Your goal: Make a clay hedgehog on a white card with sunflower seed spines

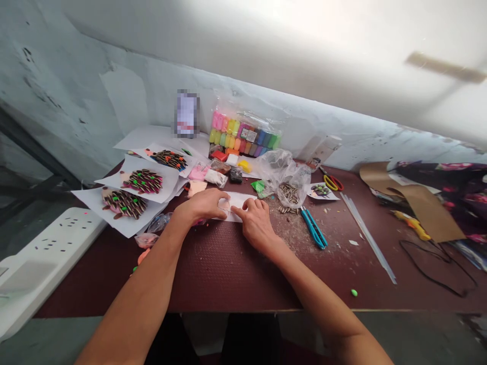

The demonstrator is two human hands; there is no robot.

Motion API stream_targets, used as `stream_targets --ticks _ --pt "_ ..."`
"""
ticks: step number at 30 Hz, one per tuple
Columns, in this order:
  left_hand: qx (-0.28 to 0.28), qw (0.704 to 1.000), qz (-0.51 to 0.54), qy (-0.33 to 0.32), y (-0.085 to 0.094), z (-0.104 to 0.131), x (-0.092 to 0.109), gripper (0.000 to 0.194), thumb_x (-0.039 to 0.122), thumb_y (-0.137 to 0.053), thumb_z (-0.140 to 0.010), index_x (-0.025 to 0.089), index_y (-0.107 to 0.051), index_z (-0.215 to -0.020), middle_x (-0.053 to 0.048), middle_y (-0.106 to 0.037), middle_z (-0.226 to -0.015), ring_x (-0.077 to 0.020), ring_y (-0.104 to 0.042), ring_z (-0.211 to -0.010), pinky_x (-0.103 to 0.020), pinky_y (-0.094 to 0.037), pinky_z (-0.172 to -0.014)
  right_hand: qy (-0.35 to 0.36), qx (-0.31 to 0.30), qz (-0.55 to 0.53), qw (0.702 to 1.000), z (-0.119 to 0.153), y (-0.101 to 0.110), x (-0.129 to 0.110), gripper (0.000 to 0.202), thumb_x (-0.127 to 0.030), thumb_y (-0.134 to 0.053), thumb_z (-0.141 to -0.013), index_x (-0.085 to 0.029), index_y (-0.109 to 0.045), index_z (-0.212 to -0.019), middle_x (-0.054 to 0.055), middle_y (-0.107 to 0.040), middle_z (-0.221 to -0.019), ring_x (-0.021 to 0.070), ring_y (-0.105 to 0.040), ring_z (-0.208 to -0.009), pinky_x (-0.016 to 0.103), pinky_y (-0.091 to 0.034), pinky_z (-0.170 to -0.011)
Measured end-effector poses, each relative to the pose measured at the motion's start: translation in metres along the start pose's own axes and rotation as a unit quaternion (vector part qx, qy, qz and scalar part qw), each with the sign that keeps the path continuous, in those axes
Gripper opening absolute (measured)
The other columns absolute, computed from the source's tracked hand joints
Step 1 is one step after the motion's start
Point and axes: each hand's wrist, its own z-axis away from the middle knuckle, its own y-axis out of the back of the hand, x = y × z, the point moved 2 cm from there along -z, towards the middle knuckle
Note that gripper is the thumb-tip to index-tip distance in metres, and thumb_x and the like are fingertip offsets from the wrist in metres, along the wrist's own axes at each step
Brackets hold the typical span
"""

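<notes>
A small sheet of white paper (240, 198) lies on the dark red table under both hands. My left hand (203, 204) rests palm down over its left part, with thumb and fingers apart. From the other side my right hand (258, 223) touches the paper, one digit stretched towards the left thumb and the other fingers bent. Between the hands is a faint pale pinkish patch, too small to make out. Beside my left hand lies a cream lump of clay (197, 188). A green clay packet (258, 188) sits just beyond my right hand.
Seed-covered hedgehog pictures (142, 181) are stacked at left, near a power strip (57, 246). Behind are packs of coloured clay (243, 134) and a bag of sunflower seeds (289, 191). Rightwards lie a teal cutter (314, 228), scissors (333, 182), glue sticks (369, 238) and a glue gun (413, 224).
</notes>
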Motion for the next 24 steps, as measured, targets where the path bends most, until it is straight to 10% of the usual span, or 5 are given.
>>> stream_targets --ticks 17,24 --pt "0.102 0.993 -0.042 0.029 0.002 -0.002 -0.006 0.042 0.017 -0.048 -0.082 0.017 -0.070 -0.117 -0.012 -0.071 -0.116 -0.0269 -0.064 -0.108 -0.033 -0.049 -0.090 -0.008 -0.035 -0.003 0.999 0.004 0.010 0.018 0.041 -0.015 -0.042 -0.096 -0.035 -0.070 -0.119 0.008 -0.058 -0.111 0.0237 -0.045 -0.099 0.037 -0.023 -0.090" --pt "0.032 0.999 0.004 -0.022 -0.003 0.001 0.007 0.066 0.033 -0.070 -0.067 0.018 -0.062 -0.131 -0.010 -0.068 -0.122 -0.0257 -0.065 -0.105 -0.030 -0.049 -0.091 -0.004 -0.041 -0.013 0.999 0.004 0.011 0.018 0.041 -0.015 -0.043 -0.096 -0.033 -0.070 -0.121 0.009 -0.058 -0.111 0.0226 -0.046 -0.100 0.036 -0.024 -0.090"
